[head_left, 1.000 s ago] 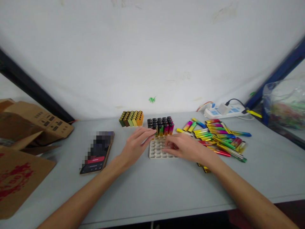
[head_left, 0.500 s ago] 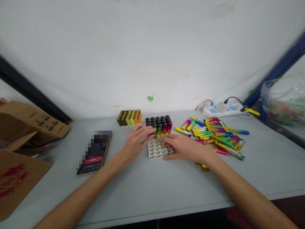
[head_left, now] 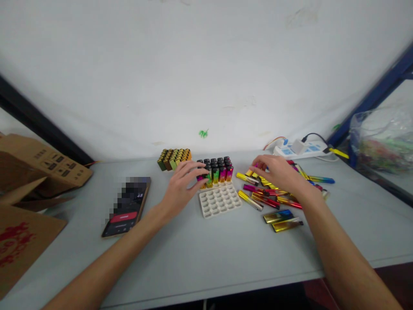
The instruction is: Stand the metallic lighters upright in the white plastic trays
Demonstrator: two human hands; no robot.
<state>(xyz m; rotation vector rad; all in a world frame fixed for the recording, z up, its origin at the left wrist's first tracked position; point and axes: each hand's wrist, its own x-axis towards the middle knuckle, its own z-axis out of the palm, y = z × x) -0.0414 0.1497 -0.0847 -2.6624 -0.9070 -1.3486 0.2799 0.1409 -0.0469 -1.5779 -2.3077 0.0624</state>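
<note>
Here, the white tray (head_left: pixel 220 201) with its grid of cells lies on the grey bench (head_left: pixel 180 258), and rows of black-topped lighters (head_left: pixel 222 173) stand upright at its far edge, the front ones magenta, green and orange. The left hand (head_left: pixel 182 185) is at the tray's far left corner, its grip released, thumb and fingers spread before the end lighters; whether the fingertips touch them is unclear. Right of the tray, the right hand (head_left: pixel 279 173) reaches over a heap of shiny lighters (head_left: pixel 264 201), fingers bent down; I can't tell whether its grip has closed on one. Two more lighters (head_left: pixel 286 221) lie side by side, nearer the bench's front edge and right of the tray. Beyond the tray to the left stands a block of golden pieces (head_left: pixel 174 159); farther left lie a phone (head_left: pixel 129 206) and open cardboard boxes (head_left: pixel 45 165). A power strip (head_left: pixel 300 149) sits beyond the tray, well to its right.
</note>
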